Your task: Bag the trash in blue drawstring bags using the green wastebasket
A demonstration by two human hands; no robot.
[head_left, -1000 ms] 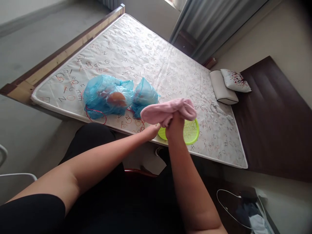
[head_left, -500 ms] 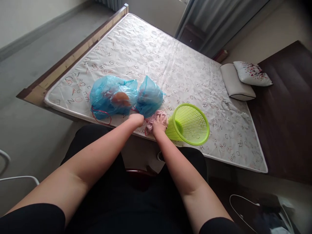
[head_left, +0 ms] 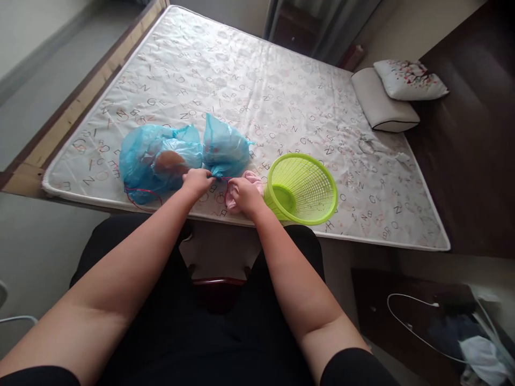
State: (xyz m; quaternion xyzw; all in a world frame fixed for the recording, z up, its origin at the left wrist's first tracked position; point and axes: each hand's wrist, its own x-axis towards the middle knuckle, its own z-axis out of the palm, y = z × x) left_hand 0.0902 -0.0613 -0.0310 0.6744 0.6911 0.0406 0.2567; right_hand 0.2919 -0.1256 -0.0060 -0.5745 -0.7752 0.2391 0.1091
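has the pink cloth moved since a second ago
Yes, the pink cloth has shifted left against the green basket: it hid part of the basket, now sits beside it under the right hand.

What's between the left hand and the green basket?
In the head view, a thin red string, then the right hand on the pink cloth, lie between the left hand and the green basket.

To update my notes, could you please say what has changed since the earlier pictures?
The pink cloth came down onto the mattress, beside the yellow-green mesh basket. The right hand came down with it; whether it let go is unclear. The left hand moved left to the near side of the smaller blue plastic bag. The larger bag, basket and floral cushion stayed put.
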